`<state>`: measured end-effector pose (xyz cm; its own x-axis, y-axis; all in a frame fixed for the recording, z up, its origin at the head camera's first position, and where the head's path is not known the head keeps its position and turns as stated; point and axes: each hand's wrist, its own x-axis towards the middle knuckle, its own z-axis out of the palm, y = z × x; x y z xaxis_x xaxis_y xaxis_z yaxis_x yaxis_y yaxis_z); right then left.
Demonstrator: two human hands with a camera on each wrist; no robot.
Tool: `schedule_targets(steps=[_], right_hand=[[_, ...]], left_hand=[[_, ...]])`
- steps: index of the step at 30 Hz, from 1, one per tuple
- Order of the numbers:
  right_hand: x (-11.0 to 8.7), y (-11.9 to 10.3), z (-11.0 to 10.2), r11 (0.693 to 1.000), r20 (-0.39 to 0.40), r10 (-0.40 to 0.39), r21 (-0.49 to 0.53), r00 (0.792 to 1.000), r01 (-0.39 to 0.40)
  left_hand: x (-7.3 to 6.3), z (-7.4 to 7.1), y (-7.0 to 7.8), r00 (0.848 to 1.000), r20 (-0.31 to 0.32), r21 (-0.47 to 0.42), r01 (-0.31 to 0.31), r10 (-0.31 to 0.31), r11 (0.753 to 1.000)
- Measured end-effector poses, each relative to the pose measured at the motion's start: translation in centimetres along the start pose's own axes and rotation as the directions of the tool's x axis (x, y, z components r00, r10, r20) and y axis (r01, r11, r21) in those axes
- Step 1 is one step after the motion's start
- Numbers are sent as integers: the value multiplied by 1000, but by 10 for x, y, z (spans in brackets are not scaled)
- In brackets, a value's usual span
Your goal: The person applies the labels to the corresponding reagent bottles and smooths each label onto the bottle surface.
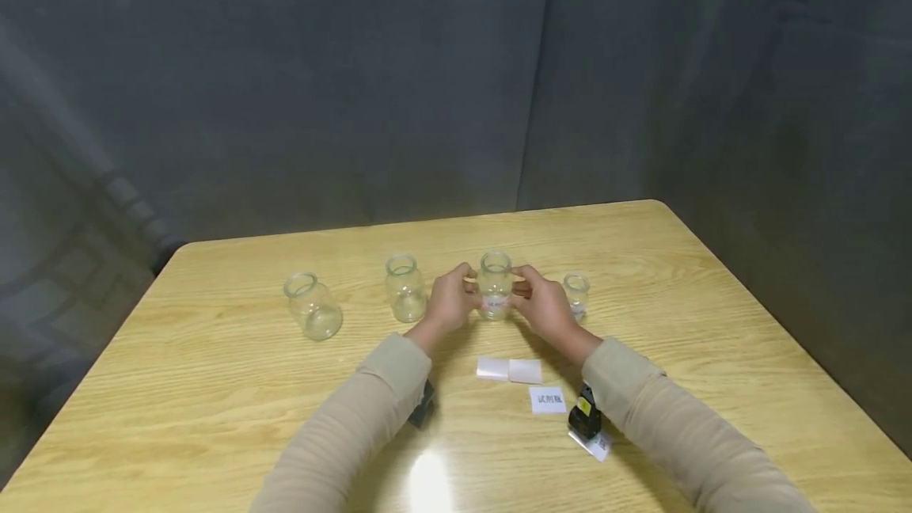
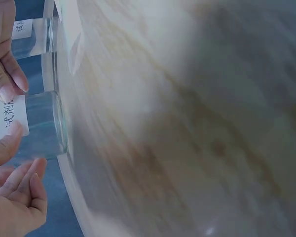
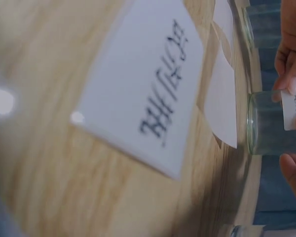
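Between both hands a glass jar (image 1: pixel 495 282) stands upright, with a white label (image 2: pixel 11 116) bearing printed characters on its front. My left hand (image 1: pixel 449 301) holds the jar's left side, its thumb on the label's edge. From the other side my right hand (image 1: pixel 547 311) grips the jar, its thumb pressing the label's opposite edge. In the left wrist view, the left hand's fingers curve beside the glass. The far sides of the jar, behind the fingers, are hidden.
Two unlabelled glass jars (image 1: pixel 406 291) (image 1: pixel 313 311) stand to the left. A smaller labelled glass jar (image 1: pixel 576 291) is just beyond the right hand. Blank-looking white slips (image 1: pixel 526 371) and a printed label card (image 1: pixel 547 400) lie in front; another card (image 1: pixel 598 446) lies under the right wrist.
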<state>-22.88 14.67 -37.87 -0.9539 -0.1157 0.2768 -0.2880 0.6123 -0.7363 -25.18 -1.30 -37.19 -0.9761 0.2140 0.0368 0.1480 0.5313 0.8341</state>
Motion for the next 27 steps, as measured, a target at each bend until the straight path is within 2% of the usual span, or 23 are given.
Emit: schedule_targets(steps=[4, 10, 16, 23, 27], right_hand=[[-2, 2, -3, 999, 6, 28, 46, 1000, -28], [-3, 2, -3, 998, -10, 56, 6, 998, -56], [-11, 1, -7, 993, 10, 104, 47, 995, -104], [-24, 0, -16, 996, 7, 78, 30, 997, -78], [-33, 1, -21, 997, 19, 77, 30, 997, -77]], left_hand=[[-3, 2, 1, 1000, 5, -37, 17, -16, 999], [-5, 1, -1, 1000, 18, -77, 16, -15, 997], [-9, -2, -4, 998, 21, -125, 61, -59, 990], [-18, -5, -5, 997, 31, -119, 81, -78, 990], [-26, -7, -4, 995, 66, -149, 82, -73, 985]])
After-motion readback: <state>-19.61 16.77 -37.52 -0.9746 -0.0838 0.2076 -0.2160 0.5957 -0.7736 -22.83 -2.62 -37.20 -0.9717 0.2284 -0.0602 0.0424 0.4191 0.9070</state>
